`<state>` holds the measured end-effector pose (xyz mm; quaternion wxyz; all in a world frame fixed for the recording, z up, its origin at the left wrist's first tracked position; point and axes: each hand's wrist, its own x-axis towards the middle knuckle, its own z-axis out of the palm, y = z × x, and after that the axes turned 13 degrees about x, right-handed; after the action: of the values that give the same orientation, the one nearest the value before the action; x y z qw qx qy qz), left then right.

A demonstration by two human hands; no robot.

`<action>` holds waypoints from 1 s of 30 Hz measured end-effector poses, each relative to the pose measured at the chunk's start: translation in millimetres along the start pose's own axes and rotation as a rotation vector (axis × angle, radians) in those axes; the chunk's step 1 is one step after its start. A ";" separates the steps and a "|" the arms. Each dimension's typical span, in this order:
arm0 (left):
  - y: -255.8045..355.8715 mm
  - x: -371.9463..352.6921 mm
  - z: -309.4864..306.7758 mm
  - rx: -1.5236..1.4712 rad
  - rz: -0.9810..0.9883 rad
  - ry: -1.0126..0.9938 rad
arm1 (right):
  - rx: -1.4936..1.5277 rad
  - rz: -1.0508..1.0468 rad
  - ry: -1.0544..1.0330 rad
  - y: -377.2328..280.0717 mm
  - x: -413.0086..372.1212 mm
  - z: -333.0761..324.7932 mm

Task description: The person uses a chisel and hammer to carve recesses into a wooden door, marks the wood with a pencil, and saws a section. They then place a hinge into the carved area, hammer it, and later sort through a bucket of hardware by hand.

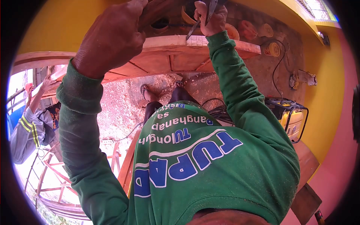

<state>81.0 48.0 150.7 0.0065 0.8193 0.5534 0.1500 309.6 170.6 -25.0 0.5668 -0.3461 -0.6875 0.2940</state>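
My left hand (112, 39) is closed, raised at the upper left in front of the yellow wall; dark brown wood lies by its fingers, and what it grips, if anything, I cannot make out. My right hand (214, 20), at the top centre, is wrapped round a dark metal tool (212, 8). A thin metal blade (192, 30) slants down beside this hand to the edge of a long wooden panel (165, 42). Below that edge the panel's reddish face shows several recessed sections.
A person in a grey sleeve (28, 131) is at the far left, near a wooden frame (56, 172). Wood shavings (120, 97) cover the floor by my feet. A yellow generator (290, 120), a black cable (277, 71) and several round containers (273, 49) are on the right.
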 end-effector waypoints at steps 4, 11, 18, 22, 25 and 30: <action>4.4 0.5 -4.6 0.014 -0.057 -0.126 | -0.014 -0.004 0.003 -1.1 0.4 -1.1; 4.3 -4.8 -1.7 0.079 0.017 -0.074 | -0.047 -0.019 -0.002 -1.9 0.4 -0.6; 0.1 -8.0 2.2 0.071 0.043 -0.070 | -0.083 -0.031 -0.008 -5.2 2.1 -0.1; 5.4 -8.1 0.0 0.049 -0.042 -0.153 | -0.099 -0.036 -0.009 -5.2 2.2 0.5; 5.7 -8.6 0.1 0.065 -0.036 -0.153 | -0.111 -0.044 -0.010 -5.4 2.6 1.3; 4.0 -12.1 4.6 0.083 -0.004 -0.117 | -0.131 -0.058 -0.010 -7.3 2.2 1.1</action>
<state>81.6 36.1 144.1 0.0050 0.8253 0.5592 0.0785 307.2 168.0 -18.0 0.5479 -0.3608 -0.7177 0.2337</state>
